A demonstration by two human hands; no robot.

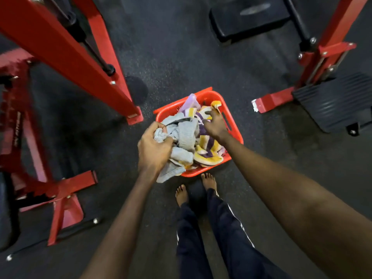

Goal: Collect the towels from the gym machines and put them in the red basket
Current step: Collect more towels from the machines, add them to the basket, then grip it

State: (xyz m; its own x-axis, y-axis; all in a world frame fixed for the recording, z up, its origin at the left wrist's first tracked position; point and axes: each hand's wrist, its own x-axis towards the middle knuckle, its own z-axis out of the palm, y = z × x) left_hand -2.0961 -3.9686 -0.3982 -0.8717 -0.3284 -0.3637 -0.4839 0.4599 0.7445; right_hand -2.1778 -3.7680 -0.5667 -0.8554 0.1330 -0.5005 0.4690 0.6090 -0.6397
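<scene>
The red basket (pixel 231 121) stands on the dark floor just in front of my bare feet. It holds a purple, yellow and white striped towel (pixel 207 152) and a pale lilac cloth (pixel 190 101). My left hand (pixel 154 150) grips a bunched grey towel (pixel 184 133) above the basket's left side; part of that towel hangs over the front left rim. My right hand (pixel 214 123) reaches over the basket's middle, fingers spread and relaxed above the striped towel, holding nothing.
A red machine leg (pixel 84 63) slants down to a foot left of the basket. More red frame (pixel 64 190) lies at the lower left. Another red frame (pixel 322 57) with a black ribbed footplate (pixel 338 101) stands at the right. A black step (pixel 247 19) is at the top.
</scene>
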